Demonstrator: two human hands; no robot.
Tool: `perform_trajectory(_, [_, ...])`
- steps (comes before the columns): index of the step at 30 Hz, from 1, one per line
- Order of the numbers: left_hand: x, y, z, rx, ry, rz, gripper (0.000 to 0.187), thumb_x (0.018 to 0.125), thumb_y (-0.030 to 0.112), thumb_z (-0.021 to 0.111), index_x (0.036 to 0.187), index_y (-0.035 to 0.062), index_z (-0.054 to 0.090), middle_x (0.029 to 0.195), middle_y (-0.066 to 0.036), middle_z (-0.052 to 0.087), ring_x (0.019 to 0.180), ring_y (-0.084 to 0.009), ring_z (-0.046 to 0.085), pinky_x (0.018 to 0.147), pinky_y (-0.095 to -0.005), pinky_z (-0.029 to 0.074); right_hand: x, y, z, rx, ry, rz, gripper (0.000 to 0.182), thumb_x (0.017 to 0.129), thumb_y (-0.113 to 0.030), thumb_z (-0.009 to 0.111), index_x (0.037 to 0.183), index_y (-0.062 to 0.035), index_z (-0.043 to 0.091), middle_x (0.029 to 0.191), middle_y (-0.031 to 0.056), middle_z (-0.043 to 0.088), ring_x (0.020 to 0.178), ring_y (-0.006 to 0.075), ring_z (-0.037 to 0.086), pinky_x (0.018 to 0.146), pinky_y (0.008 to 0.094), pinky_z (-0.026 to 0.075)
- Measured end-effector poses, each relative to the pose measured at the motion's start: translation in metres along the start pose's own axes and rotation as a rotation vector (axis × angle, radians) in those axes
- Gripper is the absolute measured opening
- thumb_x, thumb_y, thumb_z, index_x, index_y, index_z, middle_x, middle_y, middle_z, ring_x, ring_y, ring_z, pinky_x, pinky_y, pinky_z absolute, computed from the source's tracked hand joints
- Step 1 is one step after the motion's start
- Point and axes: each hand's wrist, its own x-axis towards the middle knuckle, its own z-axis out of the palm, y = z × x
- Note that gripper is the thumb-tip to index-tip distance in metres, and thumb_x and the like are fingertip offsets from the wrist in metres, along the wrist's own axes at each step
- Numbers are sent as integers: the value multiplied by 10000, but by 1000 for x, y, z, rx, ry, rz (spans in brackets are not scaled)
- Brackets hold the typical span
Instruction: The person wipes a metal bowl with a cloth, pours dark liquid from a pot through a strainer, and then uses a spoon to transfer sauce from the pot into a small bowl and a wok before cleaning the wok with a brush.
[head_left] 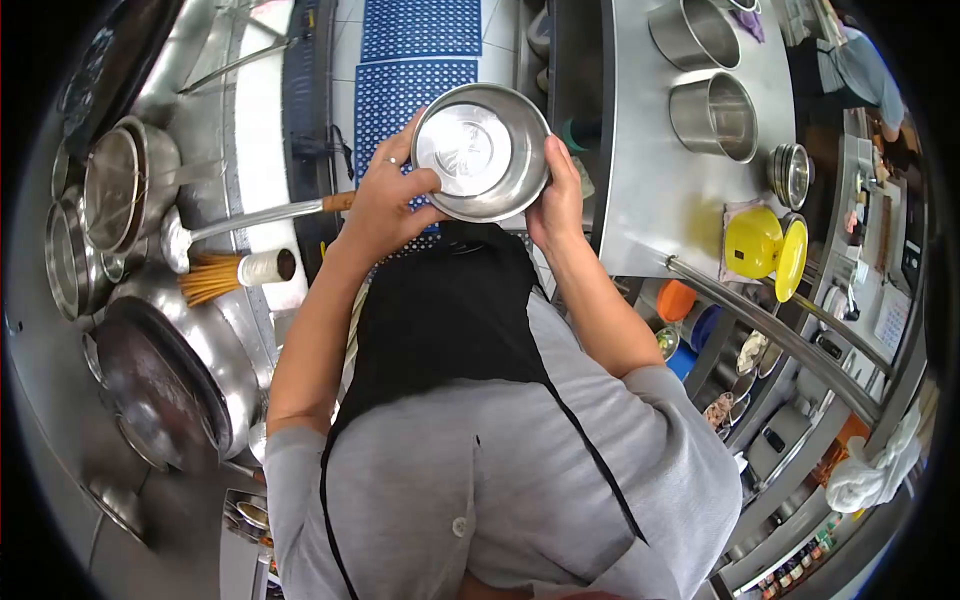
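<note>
Between my two hands is a round stainless steel pot (528, 150), held up in front of my black apron with its open top toward me. Its shiny inside and flat bottom show, with nothing in it that I can make out. My left hand (392, 200) grips the rim and wall on the left, a ring on one finger. On the right side, my right hand (556, 195) presses against the outer wall with its thumb near the rim. The fingers behind the pot are hidden.
A steel counter (640, 190) at right bears two steel pots (735, 115) (700, 35), stacked lids (790, 172) and a yellow container (750, 240). At left are a wok (160, 370), strainers (112, 190), a ladle (260, 215) and a bamboo brush (215, 278). Another person (860, 70) stands far right.
</note>
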Motion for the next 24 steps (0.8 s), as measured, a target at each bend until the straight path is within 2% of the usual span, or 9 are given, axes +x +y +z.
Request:
perform_trajectory(4, [9,-9,26,-77,-28,-139,320,641,201,891,832,81,665,1480,-285,452,1295,-450,502,1054,-458,412,21,16,-21,-60,177,17,348,1014,-370,596,1187,-68,596,1135,52,657,1047,170,621,944,353,489])
perform_trajectory(6, [2,-20,39,-140,-29,-225,323,624,189,898,815,67,668,1476,-288,452,1281,-442,517,1052,-452,415,25,25,-26,-62,288,52,287,1032,-351,570,1089,-75,620,1039,30,674,902,129,627,778,265,497])
perform_trajectory(9, [-12,-32,61,-198,101,-328,300,622,141,890,809,52,673,1457,-290,465,1241,-421,560,1023,-426,445,40,55,-58,-29,278,102,297,1038,-368,546,1022,-91,652,968,6,674,864,120,617,727,274,477])
perform_trajectory(13, [-24,-56,93,-293,205,-393,260,646,69,863,830,43,682,1409,-259,503,1151,-401,603,950,-406,484,88,119,-122,-413,483,172,335,1008,-365,559,1001,-65,707,913,39,715,832,170,640,731,364,510])
perform_trajectory(15, [-32,-70,109,-297,230,-406,243,661,45,846,857,46,703,1328,-197,554,1119,-357,612,900,-376,491,138,190,-227,-844,578,81,350,960,-355,607,1061,-41,724,958,123,745,885,269,687,810,399,531])
perform_trajectory(17, [-40,-85,129,-312,272,-403,268,666,23,847,888,48,700,1325,-207,550,1102,-357,612,887,-389,493,146,167,-225,-1342,599,177,398,904,-336,636,1150,-32,704,1119,242,702,1061,422,664,935,455,507])
perform_trajectory(19, [-47,-95,139,-327,275,-407,279,661,22,854,891,55,700,1345,-226,531,1125,-360,604,906,-395,488,171,172,-267,-1539,589,331,514,889,-341,655,1310,-49,615,1399,286,534,1258,450,545,1022,467,461])
perform_trajectory(22, [-55,-110,152,-322,277,-436,287,651,26,860,885,74,701,1399,-260,490,1183,-367,589,947,-400,481,194,195,-294,-1938,900,-183,600,885,-315,671,1404,-61,510,1517,295,379,1389,478,376,1100,500,387])
perform_trajectory(24, [-62,-122,157,-223,277,-394,289,644,25,860,878,90,702,1436,-281,459,1211,-373,583,970,-402,480,198,196,-288,-1815,926,-69,594,849,-245,700,1377,-55,505,1465,278,427,1388,468,357,1107,517,360])
